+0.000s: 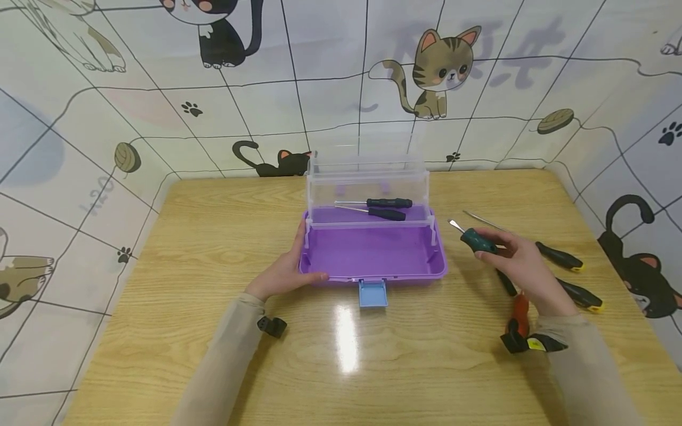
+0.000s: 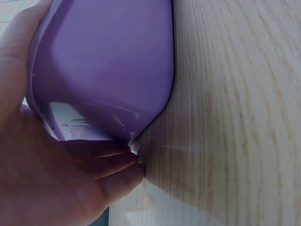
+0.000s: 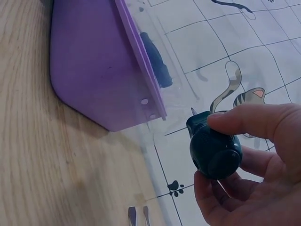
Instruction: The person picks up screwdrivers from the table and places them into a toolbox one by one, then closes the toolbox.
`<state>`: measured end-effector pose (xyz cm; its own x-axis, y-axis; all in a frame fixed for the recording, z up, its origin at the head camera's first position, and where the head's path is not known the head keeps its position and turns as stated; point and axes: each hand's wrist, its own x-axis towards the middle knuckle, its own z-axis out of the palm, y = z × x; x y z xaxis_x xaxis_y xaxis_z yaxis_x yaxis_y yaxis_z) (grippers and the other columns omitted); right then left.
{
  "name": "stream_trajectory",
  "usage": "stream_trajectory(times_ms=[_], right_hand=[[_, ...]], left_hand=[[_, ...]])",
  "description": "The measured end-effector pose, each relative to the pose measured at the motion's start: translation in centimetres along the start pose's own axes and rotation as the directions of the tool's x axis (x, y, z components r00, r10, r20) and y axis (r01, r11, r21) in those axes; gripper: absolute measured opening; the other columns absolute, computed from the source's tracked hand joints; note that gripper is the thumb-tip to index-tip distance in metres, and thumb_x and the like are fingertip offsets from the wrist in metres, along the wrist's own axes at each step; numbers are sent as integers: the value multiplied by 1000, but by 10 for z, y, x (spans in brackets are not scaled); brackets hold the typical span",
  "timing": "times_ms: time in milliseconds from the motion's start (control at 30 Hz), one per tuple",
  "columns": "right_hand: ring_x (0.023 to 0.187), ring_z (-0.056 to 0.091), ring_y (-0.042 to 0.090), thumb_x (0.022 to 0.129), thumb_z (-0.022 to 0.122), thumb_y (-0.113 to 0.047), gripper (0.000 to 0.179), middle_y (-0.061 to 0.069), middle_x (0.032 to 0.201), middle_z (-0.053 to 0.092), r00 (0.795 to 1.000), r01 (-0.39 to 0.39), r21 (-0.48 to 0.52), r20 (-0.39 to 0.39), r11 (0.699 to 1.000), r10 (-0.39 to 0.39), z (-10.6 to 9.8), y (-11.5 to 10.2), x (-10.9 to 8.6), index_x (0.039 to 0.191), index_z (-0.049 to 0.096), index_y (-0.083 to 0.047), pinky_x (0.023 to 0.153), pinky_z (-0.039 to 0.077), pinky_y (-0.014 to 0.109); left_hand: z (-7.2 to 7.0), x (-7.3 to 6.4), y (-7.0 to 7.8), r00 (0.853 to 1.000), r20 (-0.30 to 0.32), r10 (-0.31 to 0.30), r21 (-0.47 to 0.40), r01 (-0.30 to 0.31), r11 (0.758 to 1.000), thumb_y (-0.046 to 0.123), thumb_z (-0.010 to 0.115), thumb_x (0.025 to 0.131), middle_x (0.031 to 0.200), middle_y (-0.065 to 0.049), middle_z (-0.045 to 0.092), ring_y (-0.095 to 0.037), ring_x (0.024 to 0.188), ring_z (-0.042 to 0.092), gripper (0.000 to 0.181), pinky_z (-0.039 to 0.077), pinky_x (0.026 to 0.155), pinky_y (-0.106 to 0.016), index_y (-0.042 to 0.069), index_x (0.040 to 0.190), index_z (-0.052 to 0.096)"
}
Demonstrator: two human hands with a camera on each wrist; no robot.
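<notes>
The wooden table is carrying everything here, with the cat-print cloth standing behind it. At centre the purple box is sitting open, its clear tray raised at the back and showing two black-handled screwdrivers lying crosswise. The left hand is bracing the box's near-left corner, fingers straight and together, pressing flat against the wall. The right hand is hovering right of the box, fingers and thumb curling tight round a stubby green screwdriver. Its long axis is pointing up and left, tip toward the box's right end, so the box lies left of those fingers, near but apart. More screwdrivers are lying on the table behind and under that hand.
</notes>
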<state>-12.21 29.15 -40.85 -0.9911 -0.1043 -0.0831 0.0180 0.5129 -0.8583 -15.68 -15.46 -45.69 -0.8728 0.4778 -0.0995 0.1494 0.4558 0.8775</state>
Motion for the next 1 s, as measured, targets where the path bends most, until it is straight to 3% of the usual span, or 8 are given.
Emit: stream_trajectory(times_ms=[167,367,467,733,1000], right_hand=[[94,57,4,94,65,-21,51,17,133,48,1000,-2,-11,1,1000,2,2,-8,5,140,49,-4,73,50,20],[98,56,7,94,65,-22,52,22,137,45,1000,-5,-7,5,1000,5,4,-19,10,139,48,-3,75,49,15],[101,55,9,94,65,-22,54,23,140,43,1000,-7,9,13,1000,7,4,-23,12,141,47,-3,76,49,14],[98,57,10,95,63,-19,51,21,136,46,1000,22,18,16,1000,-23,5,-28,19,141,47,-2,76,50,16],[100,56,14,95,63,-19,50,21,135,49,1000,29,5,8,1000,-29,7,-31,25,139,48,-1,77,49,15]], left_hand=[[0,-2,5,1000,0,15,6,-15,1000,25,81,80,159,-14,3,-43,134,32,125,26,109,-54,33,150,-22],[-4,-12,33,1000,18,2,-2,-2,1000,16,78,82,157,-24,5,-49,133,30,120,25,108,-57,15,152,-20],[-6,-13,40,1000,27,-4,3,4,1000,16,77,82,156,-27,6,-50,132,30,119,26,108,-57,10,152,-19],[-1,-4,5,1000,0,-3,31,3,1000,26,80,81,158,-19,8,-44,134,32,124,26,108,-54,28,151,-22],[-1,-2,0,1000,5,-19,40,19,999,33,81,79,159,-17,5,-43,135,31,125,26,109,-54,30,151,-22]])
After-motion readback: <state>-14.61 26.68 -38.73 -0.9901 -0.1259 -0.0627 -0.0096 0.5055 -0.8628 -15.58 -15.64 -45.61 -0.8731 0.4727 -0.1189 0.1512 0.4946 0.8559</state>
